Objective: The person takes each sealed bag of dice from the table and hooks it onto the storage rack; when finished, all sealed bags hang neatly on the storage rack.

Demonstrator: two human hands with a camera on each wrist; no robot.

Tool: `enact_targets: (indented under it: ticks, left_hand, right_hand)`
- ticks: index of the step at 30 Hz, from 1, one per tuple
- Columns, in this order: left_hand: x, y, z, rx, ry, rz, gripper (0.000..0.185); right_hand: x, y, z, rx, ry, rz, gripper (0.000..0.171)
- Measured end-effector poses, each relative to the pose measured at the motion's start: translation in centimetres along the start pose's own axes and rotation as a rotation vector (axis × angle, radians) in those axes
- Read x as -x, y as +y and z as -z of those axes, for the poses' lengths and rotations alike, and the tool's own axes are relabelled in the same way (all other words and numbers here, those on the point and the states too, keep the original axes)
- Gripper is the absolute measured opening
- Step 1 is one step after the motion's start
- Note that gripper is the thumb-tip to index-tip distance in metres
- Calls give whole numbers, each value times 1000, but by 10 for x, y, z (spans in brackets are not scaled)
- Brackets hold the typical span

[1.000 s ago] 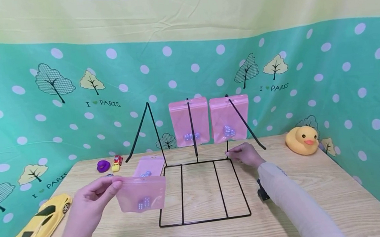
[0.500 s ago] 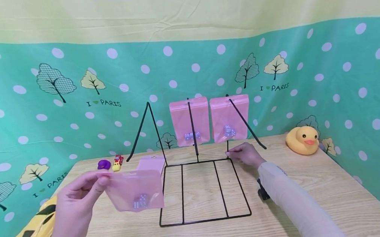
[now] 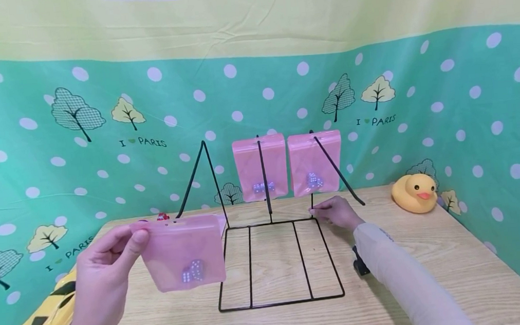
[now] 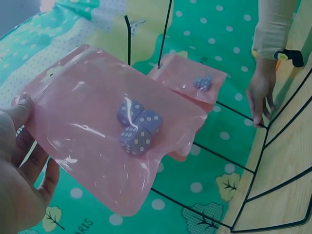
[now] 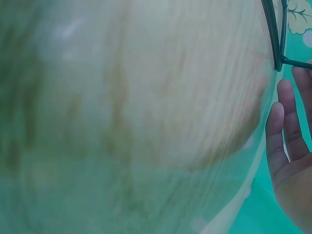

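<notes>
My left hand [image 3: 107,271] pinches a pink zip bag [image 3: 181,252] by its upper left corner, holding it above the table's left side. Purple dotted dice [image 4: 139,126] show through the bag in the left wrist view. A black wire display rack [image 3: 250,266] stands in the middle. Low on its right rear upright, my right hand [image 3: 338,212] pinches the wire between thumb and finger. Two similar bags of dice hang on the rack, one on the middle hook [image 3: 247,166] and one on the right hook [image 3: 299,161]. Nothing hangs on the left hook [image 3: 191,179].
On the left lies a yellow toy car [image 3: 42,321], partly behind my left hand. A small red toy car [image 3: 162,216] peeks over the held bag. Another pink bag's edge [image 3: 222,221] shows behind it. A rubber duck [image 3: 414,194] sits at the right rear.
My left hand has drawn back slightly left and raised the bag, turning its face more upright toward the camera. The bag now covers more of the one behind. My right hand stays put.
</notes>
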State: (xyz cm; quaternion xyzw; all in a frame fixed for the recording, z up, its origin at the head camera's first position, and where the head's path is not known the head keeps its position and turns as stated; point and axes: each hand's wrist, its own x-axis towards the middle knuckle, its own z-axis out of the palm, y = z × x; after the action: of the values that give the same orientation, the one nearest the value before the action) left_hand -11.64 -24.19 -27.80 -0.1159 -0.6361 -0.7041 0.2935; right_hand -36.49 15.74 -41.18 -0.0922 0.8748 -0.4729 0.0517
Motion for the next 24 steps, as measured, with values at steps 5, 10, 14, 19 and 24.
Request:
enact_targets:
  ticks: [5, 10, 14, 19, 24]
  left_hand:
    - [-1, -1, -2, -11, 12, 23, 21]
    - [-2, -4, -2, -18, 31, 46, 21]
    - [-3, -6, -4, -29, 37, 60, 20]
    - [-5, -8, -6, -49, 27, 74, 20]
    - [-9, -10, -8, -72, 42, 94, 18]
  right_hand:
    - [1, 0, 0, -4, -5, 9, 23]
    - [0, 1, 0, -5, -1, -7, 23]
    - [0, 1, -1, -10, 2, -25, 23]
    - [-1, 2, -1, -2, 4, -18, 23]
    - [-1, 2, -1, -4, 3, -10, 25]
